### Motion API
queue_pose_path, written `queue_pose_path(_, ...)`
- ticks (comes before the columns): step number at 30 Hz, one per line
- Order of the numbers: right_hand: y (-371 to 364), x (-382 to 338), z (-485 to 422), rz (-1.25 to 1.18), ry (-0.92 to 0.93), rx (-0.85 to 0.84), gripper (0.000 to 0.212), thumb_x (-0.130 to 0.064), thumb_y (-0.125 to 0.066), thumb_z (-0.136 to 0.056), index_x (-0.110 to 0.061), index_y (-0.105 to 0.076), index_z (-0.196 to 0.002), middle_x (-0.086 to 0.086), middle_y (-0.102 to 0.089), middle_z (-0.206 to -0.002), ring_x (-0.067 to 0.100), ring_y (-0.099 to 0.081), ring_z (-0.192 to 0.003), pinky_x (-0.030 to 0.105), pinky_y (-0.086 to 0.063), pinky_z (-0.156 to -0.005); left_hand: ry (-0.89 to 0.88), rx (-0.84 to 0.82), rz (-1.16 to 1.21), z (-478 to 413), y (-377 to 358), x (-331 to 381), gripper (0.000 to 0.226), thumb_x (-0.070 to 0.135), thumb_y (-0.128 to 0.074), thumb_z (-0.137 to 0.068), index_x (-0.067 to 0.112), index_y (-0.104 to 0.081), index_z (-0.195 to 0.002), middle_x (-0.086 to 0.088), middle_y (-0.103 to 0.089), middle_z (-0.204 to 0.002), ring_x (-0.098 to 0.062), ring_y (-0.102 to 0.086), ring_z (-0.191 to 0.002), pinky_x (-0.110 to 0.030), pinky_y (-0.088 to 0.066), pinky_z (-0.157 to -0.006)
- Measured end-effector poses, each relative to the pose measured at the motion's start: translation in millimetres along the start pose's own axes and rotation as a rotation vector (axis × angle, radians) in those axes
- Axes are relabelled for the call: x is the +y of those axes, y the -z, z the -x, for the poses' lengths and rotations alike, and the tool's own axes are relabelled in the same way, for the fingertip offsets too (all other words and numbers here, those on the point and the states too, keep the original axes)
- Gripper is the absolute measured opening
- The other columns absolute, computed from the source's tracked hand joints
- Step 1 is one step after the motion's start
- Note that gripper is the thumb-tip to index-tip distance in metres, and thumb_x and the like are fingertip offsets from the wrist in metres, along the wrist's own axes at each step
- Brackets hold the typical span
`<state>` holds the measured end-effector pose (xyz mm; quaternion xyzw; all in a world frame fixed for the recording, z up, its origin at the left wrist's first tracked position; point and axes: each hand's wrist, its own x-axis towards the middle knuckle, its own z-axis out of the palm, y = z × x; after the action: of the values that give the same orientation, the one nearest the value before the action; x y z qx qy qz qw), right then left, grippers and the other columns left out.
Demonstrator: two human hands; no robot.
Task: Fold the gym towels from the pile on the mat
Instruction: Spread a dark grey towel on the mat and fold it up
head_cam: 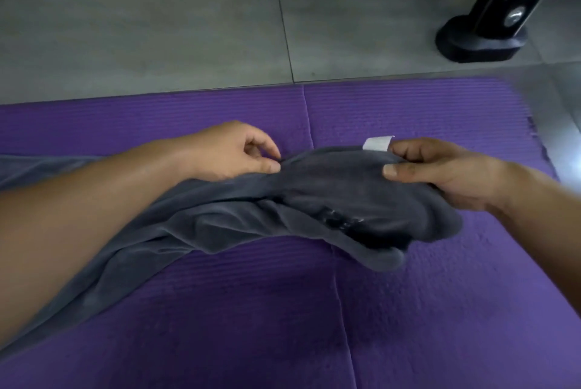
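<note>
A dark grey gym towel [314,200] lies bunched and partly lifted over the purple mat [251,310]. My left hand [232,153] pinches its far edge between thumb and fingers. My right hand [446,171] grips the towel's right end, thumb on top, next to a small white label [377,143]. The towel trails down to the left under my left forearm, where more grey cloth [37,165] lies at the mat's left edge.
Beyond the mat is grey tiled floor [157,27]. A black machine leg with a rubber foot [481,39] stands at the far right, close to the mat's corner. A seam runs down the mat's middle.
</note>
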<state>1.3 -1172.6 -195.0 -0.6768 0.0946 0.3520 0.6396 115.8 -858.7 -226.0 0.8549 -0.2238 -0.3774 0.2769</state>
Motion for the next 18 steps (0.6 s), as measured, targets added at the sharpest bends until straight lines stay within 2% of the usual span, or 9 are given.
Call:
queue_pose_path(3,23.2,6.9,14.4,0.143,-0.091,-0.03,0.037,-0.039,-0.083,-0.076,-0.012,-0.071,-0.099,0.011,-0.073,-0.102,0.024,-0.07,-0.095,0.028,-0.056,-0.077,-0.008,-0.014,-0.039,-5.5,-4.5,-0.5,0.022,0.053,-0.074,-0.083,0.042,-0.073,-0.103,0.015,-0.069,-0.098,-0.003,-0.064,-0.091,-0.03,-0.052,-0.089)
queue_pose_path(5,36.4,13.3,23.4,0.145,-0.12,0.0,0.047,-0.045,-0.086,-0.069,-0.008,-0.067,-0.093,0.012,-0.069,-0.09,0.022,-0.066,-0.081,0.028,-0.054,-0.066,-0.023,-0.037,-0.046,-7.9,-12.7,-0.1,0.011,0.046,-0.075,-0.086,0.038,-0.075,-0.093,0.018,-0.071,-0.094,0.003,-0.064,-0.087,-0.025,-0.05,-0.084)
queue_pose_path(7,47.2,17.5,30.6,0.023,-0.091,0.074,0.054,-0.046,-0.092,-0.063,-0.007,-0.062,-0.087,0.011,-0.061,-0.079,0.019,-0.06,-0.068,0.025,-0.05,-0.057,-0.009,0.003,-0.021,-11.3,-17.8,-1.0,0.006,0.04,-0.076,-0.087,0.034,-0.075,-0.088,0.018,-0.073,-0.086,0.005,-0.064,-0.079,-0.024,-0.049,-0.079)
queue_pose_path(10,60.1,25.2,30.9,-0.274,0.016,0.3,0.03,-0.033,-0.083,-0.073,-0.015,-0.061,-0.081,0.002,-0.062,-0.078,0.013,-0.062,-0.067,0.024,-0.055,-0.054,0.071,0.232,0.13,-18.8,-16.0,-0.1,0.011,0.034,-0.08,-0.085,0.026,-0.073,-0.088,0.009,-0.072,-0.083,-0.006,-0.064,-0.076,-0.023,-0.05,-0.074)
queue_pose_path(13,67.2,32.3,6.2,-0.305,0.07,0.561,0.009,-0.018,-0.066,-0.092,-0.014,-0.062,-0.085,0.001,-0.063,-0.078,0.014,-0.061,-0.071,0.026,-0.057,-0.059,0.124,0.422,0.137,-34.4,-12.8,2.8,0.02,0.03,-0.082,-0.083,0.019,-0.065,-0.086,0.006,-0.063,-0.08,-0.01,-0.056,-0.072,-0.022,-0.043,-0.064)
queue_pose_path(14,68.4,31.8,-5.4,-0.291,0.078,0.64,0.008,-0.012,-0.064,-0.096,-0.012,-0.064,-0.088,0.003,-0.066,-0.08,0.014,-0.063,-0.072,0.028,-0.058,-0.064,0.134,0.467,0.096,-41.2,-12.2,4.3,0.022,0.029,-0.082,-0.083,0.02,-0.062,-0.085,0.006,-0.061,-0.08,-0.014,-0.057,-0.075,-0.026,-0.044,-0.067)
queue_pose_path(16,76.1,31.2,-32.6,-0.297,0.088,0.805,0.008,-0.003,-0.064,-0.095,-0.01,-0.067,-0.097,0.008,-0.07,-0.088,0.017,-0.068,-0.076,0.036,-0.061,-0.075,0.166,0.563,0.013,-54.2,-12.3,4.8,0.025,0.031,-0.08,-0.083,0.024,-0.056,-0.084,0.004,-0.06,-0.09,-0.024,-0.061,-0.092,-0.036,-0.049,-0.083)
queue_pose_path(18,88.0,32.8,-58.5,-0.283,0.08,0.945,0.016,-0.001,-0.066,-0.092,-0.012,-0.068,-0.103,0.011,-0.071,-0.095,0.02,-0.071,-0.078,0.04,-0.063,-0.077,0.212,0.669,-0.118,-61.6,-15.2,5.2,0.028,0.035,-0.078,-0.084,0.024,-0.055,-0.095,-0.003,-0.057,-0.114,-0.029,-0.055,-0.113,-0.046,-0.042,-0.1)
